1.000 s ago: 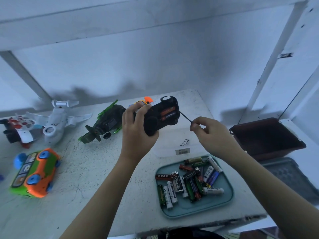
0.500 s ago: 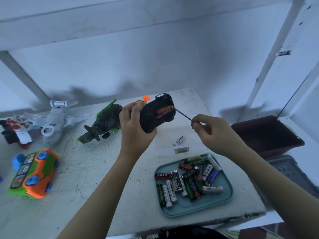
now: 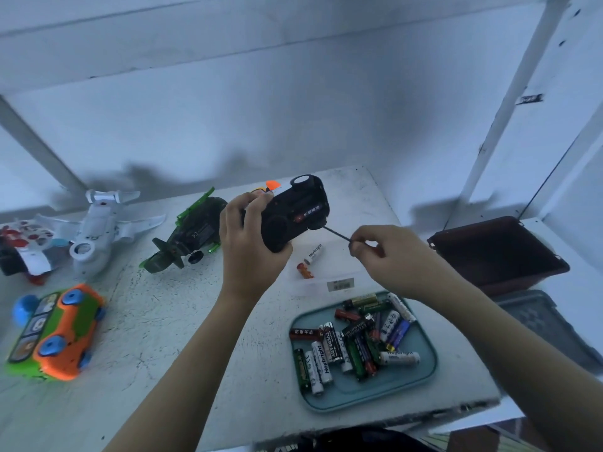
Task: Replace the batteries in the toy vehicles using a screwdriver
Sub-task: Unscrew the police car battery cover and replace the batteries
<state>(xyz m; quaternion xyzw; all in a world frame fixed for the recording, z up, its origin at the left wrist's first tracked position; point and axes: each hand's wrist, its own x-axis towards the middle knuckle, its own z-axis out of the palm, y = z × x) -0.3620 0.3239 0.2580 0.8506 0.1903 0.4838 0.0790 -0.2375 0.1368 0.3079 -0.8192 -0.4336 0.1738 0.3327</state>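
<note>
Now the driver tip meets the held-up toy, shaft slanting down to the right.

At centre frame the left grip point(image 3: 251, 252) is wrapped round the black toy vehicle point(image 3: 293, 212), underside toward the camera, raised above the worktop point(image 3: 163, 321). Just right of it, the thin screwdriver point(image 3: 336, 233) meets the toy's lower right edge, its long axis running down-right from there. The right grip point(image 3: 391, 259) pinches its rear end in the fingertips, so this one does the turning. The screw itself is too small to see. Lower right, spare batteries point(image 3: 355, 340) lie in a teal tray point(image 3: 391, 383).
</note>
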